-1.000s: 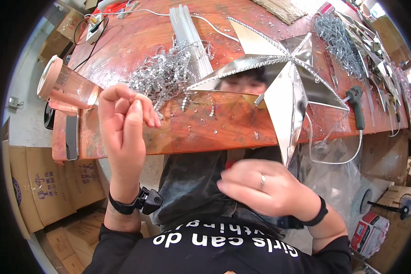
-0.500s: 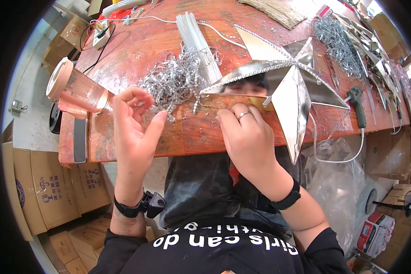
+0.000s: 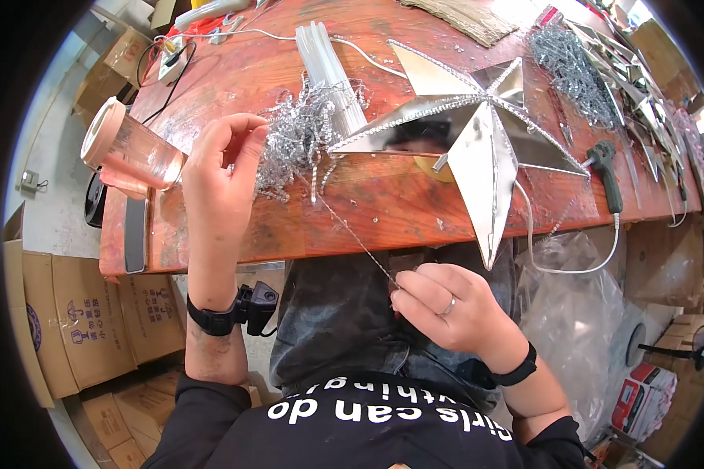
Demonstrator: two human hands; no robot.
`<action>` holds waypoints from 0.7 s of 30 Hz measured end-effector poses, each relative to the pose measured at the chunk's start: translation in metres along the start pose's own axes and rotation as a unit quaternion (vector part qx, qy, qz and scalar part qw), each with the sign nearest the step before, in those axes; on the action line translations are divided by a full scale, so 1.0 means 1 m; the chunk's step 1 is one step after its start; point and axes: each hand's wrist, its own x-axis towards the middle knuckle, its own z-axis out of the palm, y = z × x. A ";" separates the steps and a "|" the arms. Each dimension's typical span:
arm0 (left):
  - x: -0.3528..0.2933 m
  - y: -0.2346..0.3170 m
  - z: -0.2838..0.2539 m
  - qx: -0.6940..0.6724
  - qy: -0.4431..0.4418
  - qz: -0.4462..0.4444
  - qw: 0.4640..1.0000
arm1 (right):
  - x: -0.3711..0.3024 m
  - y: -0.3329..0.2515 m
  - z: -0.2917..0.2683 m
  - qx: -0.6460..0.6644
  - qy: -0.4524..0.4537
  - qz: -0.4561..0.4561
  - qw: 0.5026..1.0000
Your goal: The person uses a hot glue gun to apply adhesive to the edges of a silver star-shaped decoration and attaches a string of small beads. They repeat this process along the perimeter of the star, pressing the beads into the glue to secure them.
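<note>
A tangled pile of silver rhinestone-like trim [image 3: 293, 137] lies on the table in front of me. At its left edge my left hand [image 3: 223, 160] is closed in a pinch, fingertips against the pile; what they grip is hidden. Low over my lap, my right hand [image 3: 450, 309] is closed on the end of a thin trim strand [image 3: 352, 230], which stretches up over the table edge to the pile. To the right lies a mirror-like silver star [image 3: 477, 133], its ridges lined with sparkling trim, one point reaching past the table edge.
A bundle of clear glue sticks [image 3: 328, 78] lies behind the pile. A lidded cup [image 3: 133, 144] stands at the left. A green glue gun [image 3: 606, 176] with white cord sits right of the star. More silver tinsel [image 3: 575, 74] and star pieces [image 3: 641, 94] lie far right.
My right hand has moved from the table edge down towards my lap, drawing out the strand. My left hand has risen to the pile and closed. The star appears shifted slightly left in view.
</note>
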 end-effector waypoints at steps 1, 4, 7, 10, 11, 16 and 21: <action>-0.001 0.002 0.000 0.012 0.008 0.034 0.999 | -0.003 -0.001 -0.002 0.013 -0.004 -0.002 1.000; 0.001 0.018 0.005 0.076 0.026 0.157 0.984 | -0.010 -0.004 -0.021 0.161 -0.036 0.093 0.982; 0.004 0.035 0.012 0.156 -0.001 0.268 0.951 | -0.028 -0.003 -0.041 0.328 -0.080 0.165 0.927; 0.005 0.040 0.025 0.104 -0.086 0.245 0.960 | -0.042 -0.003 -0.065 0.395 -0.049 0.199 0.896; 0.002 0.044 0.030 0.078 -0.105 0.211 0.969 | -0.048 -0.005 -0.074 0.418 -0.022 0.221 0.881; -0.008 0.065 0.039 -0.044 -0.171 0.082 0.981 | -0.087 -0.009 -0.091 0.538 0.260 0.244 0.764; -0.020 0.064 0.046 -0.088 -0.163 0.064 0.981 | -0.094 0.002 -0.105 0.516 0.407 0.271 0.703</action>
